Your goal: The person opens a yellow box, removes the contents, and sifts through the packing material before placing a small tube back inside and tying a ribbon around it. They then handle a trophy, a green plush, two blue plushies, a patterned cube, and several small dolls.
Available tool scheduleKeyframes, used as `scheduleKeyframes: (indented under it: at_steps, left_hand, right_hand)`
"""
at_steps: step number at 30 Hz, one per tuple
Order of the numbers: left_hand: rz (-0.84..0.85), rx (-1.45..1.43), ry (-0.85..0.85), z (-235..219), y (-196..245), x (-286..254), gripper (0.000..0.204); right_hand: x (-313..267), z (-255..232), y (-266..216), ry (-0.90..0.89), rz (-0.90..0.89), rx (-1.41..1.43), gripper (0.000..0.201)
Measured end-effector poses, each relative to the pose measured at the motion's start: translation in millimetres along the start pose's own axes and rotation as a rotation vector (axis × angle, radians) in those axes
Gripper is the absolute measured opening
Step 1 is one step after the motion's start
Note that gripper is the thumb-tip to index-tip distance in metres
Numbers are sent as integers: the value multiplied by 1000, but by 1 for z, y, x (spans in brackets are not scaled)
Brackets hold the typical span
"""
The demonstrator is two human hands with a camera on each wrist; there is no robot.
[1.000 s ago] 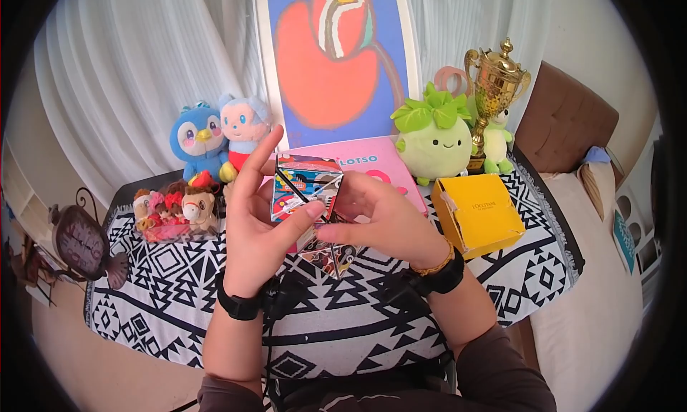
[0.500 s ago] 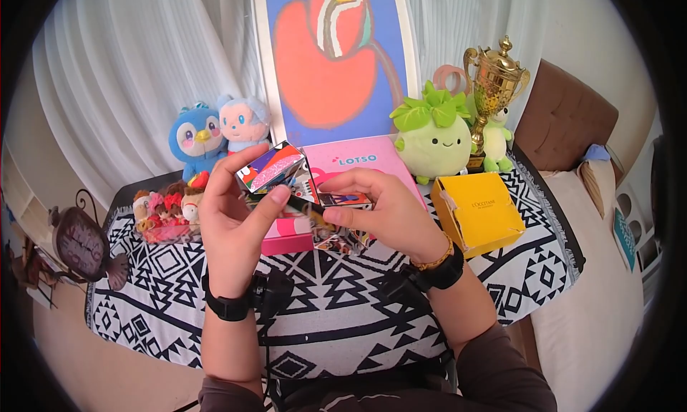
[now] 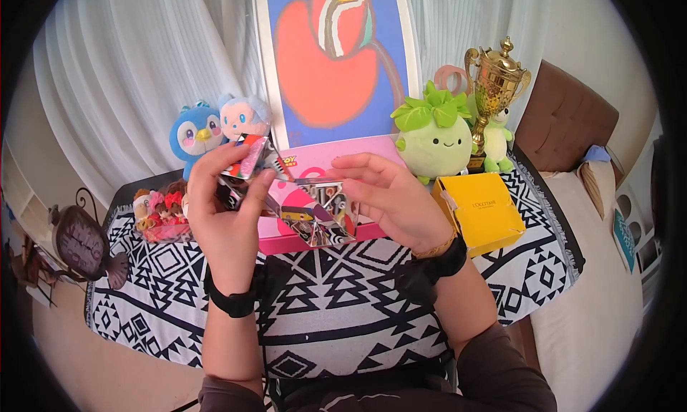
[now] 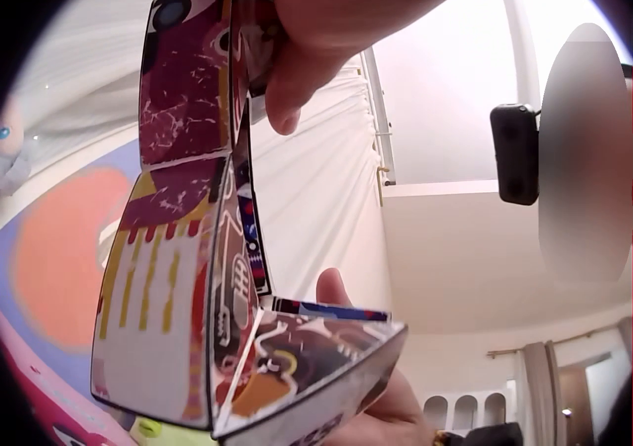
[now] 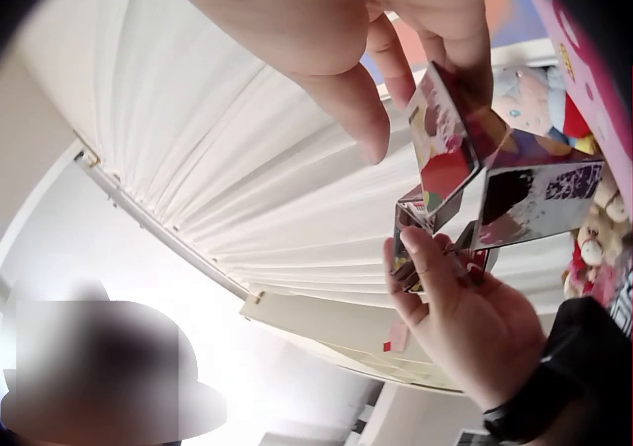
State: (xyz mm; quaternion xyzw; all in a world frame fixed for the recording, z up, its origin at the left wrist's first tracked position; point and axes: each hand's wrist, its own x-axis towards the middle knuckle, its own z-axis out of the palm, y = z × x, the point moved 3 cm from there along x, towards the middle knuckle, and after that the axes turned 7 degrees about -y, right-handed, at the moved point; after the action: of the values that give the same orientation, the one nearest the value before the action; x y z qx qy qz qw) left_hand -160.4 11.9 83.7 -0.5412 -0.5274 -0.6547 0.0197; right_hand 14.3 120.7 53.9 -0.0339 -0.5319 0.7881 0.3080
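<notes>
A folding puzzle cube [image 3: 318, 215], glossy and printed with colourful pictures, is spread into a chain of hinged angular pieces above the table. My left hand [image 3: 229, 222] pinches its upper left piece between thumb and fingers. At the other end, my right hand [image 3: 397, 208] lies along the right piece with its fingers fairly straight. In the right wrist view, the right thumb [image 5: 361, 134] stands off the puzzle while the other fingers reach behind a piece. The left wrist view shows the linked pieces [image 4: 153, 298] hanging down and bending toward the right hand.
Behind the hands lies a pink box [image 3: 300, 240] on the patterned cloth [image 3: 336, 333]. A torn yellow box [image 3: 483, 215] stands to the right, with a green plush [image 3: 436, 143] and a gold trophy [image 3: 494, 83] behind it. Plush toys [image 3: 197, 140] sit at the left.
The compact puzzle has been unfolded into a longer, bent chain. The left hand has moved left with its end, and the right thumb has come off the puzzle.
</notes>
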Motion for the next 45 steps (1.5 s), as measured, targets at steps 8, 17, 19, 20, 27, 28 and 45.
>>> scheduleKeyframes:
  at_steps: [8, 17, 19, 20, 27, 28, 45]
  left_hand:
    - [-12, -221, -119, 11, 10, -4, 39]
    - [1, -432, 96, 12, 8, -13, 38]
    - [19, -441, 89, 13, 7, -14, 38]
    - [50, -404, 80, 14, 2, -14, 38]
    - [128, -309, -112, 21, 11, -11, 43]
    - [123, -317, -120, 22, 13, -10, 45]
    - [56, -376, -134, 17, 15, -6, 77]
  right_hand:
    - [4, 2, 10, -12, -73, 37, 36]
    - [8, 12, 23, 56, -35, 28, 45]
    - [6, 18, 23, 65, 5, 140, 49]
    - [6, 20, 23, 31, 0, 178, 52]
    - [4, 20, 17, -7, -27, 158, 56]
    - [4, 20, 15, -7, -27, 158, 56]
    - [0, 13, -7, -97, -143, 116, 67]
